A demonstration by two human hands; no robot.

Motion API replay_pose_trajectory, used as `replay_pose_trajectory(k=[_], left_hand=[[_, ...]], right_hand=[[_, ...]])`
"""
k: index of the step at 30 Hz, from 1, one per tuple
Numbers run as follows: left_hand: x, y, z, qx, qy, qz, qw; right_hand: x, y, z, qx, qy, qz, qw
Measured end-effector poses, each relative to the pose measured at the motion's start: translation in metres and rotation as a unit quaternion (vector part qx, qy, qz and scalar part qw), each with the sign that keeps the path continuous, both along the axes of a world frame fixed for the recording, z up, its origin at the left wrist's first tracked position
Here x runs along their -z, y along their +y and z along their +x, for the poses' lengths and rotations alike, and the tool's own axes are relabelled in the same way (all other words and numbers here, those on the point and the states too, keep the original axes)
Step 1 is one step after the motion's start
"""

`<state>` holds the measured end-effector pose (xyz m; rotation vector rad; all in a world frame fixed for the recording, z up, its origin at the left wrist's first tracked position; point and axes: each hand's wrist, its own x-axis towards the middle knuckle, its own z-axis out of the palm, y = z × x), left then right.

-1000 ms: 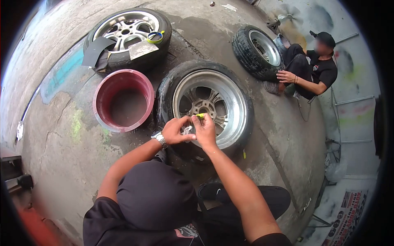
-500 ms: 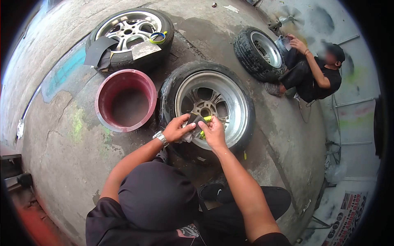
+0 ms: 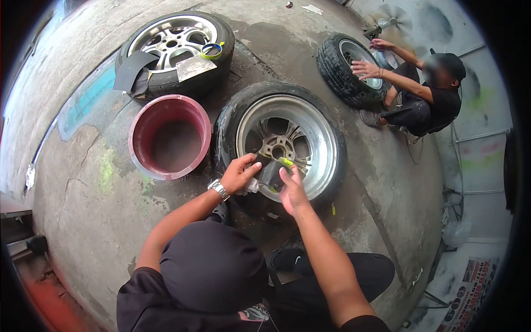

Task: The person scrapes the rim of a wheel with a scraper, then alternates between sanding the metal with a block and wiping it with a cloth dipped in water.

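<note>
A dark sheet that looks like sandpaper [image 3: 269, 176] spans the space between my hands, above the near wheel. Its left side is pinched in my left hand [image 3: 239, 174], which also has a crumpled whitish scrap [image 3: 251, 186] under it. At the right edge of the sheet is my right hand [image 3: 293, 191], thumb in front and fingers partly hidden behind. A bright yellow-green strip [image 3: 286, 161] shows by those fingertips. Below lies the alloy wheel [image 3: 323, 166] with its black tire [image 3: 225, 124], face up on the ground.
A reddish tub [image 3: 135, 138] stands left of the near wheel. Behind it, another wheel [image 3: 213, 27] carries a dark sheet [image 3: 130, 72], a pale sheet [image 3: 196, 67] and a tape roll [image 3: 211, 51]. At right, a co-worker [image 3: 445, 105] sits by a third tire [image 3: 337, 72], near a fan [image 3: 390, 23].
The dark sheet looks more spread out between my hands. My right hand has shifted slightly right and down, its thumb raised. The co-worker's hands have moved lower, over the third wheel.
</note>
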<state>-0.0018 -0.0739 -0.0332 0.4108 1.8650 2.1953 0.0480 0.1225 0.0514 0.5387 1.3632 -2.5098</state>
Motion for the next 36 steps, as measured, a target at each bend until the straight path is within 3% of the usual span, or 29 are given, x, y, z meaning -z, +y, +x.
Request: replay_pose_trajectory(k=[5,7,9,12,16,20,23,24,25,26,27,28,30,32,33,34,36], left_hand=[[-0.016,-0.001,0.002,0.038,-0.049,0.05,0.997],[-0.026,-0.011,-0.002,0.072,-0.123,0.114,0.983],[-0.036,-0.018,-0.005,0.104,-0.183,0.158,0.965],[-0.05,-0.021,-0.009,0.173,-0.18,0.13,0.959],[-0.058,-0.028,-0.01,0.121,-0.073,0.001,0.99],[-0.06,-0.043,-0.009,0.069,-0.068,-0.062,0.993],[-0.045,-0.08,-0.024,-0.066,-0.162,-0.035,0.984],[-0.052,-0.096,-0.03,-0.14,-0.163,0.051,0.975],[-0.046,-0.12,-0.042,-0.204,-0.144,0.058,0.966],[-0.068,-0.142,-0.049,-0.218,-0.256,0.129,0.933],[-0.06,-0.161,-0.06,-0.277,-0.223,0.109,0.928],[-0.048,-0.181,-0.07,-0.304,-0.211,0.067,0.927],[0.004,-0.222,-0.084,-0.29,-0.198,-0.134,0.927],[0.031,-0.23,-0.087,-0.251,-0.258,-0.302,0.883],[0.096,-0.26,-0.094,-0.203,-0.183,-0.471,0.839],[0.081,-0.247,-0.092,-0.151,-0.21,-0.591,0.764],[0.086,-0.235,-0.085,-0.055,-0.225,-0.712,0.663]], right_hand=[[0.026,-0.004,0.0,-0.116,-0.044,-0.151,0.981],[0.029,0.003,-0.002,-0.14,-0.057,-0.216,0.965],[0.03,0.005,-0.006,-0.178,-0.045,-0.203,0.962],[0.035,0.004,-0.009,-0.2,-0.047,-0.189,0.96],[0.018,-0.003,-0.018,-0.204,-0.015,-0.174,0.963],[0.008,-0.006,-0.023,-0.208,0.0,-0.102,0.973],[0.003,0.002,-0.024,-0.14,-0.001,-0.041,0.989],[0.004,0.013,-0.026,-0.106,-0.009,-0.006,0.994],[0.008,0.029,-0.027,-0.072,-0.017,0.029,0.997],[0.012,0.045,-0.027,-0.037,-0.024,0.064,0.997],[0.02,0.063,-0.025,0.003,-0.04,0.071,0.997],[0.025,0.078,-0.021,0.042,-0.055,0.078,0.995],[0.019,0.087,-0.015,0.084,-0.084,0.069,0.991],[0.022,0.088,-0.005,0.111,-0.116,0.098,0.982],[0.027,0.089,-0.001,0.114,-0.114,0.11,0.981],[0.029,0.088,0.002,0.119,-0.12,0.103,0.98],[0.023,0.08,0.005,0.149,-0.137,0.121,0.972]])
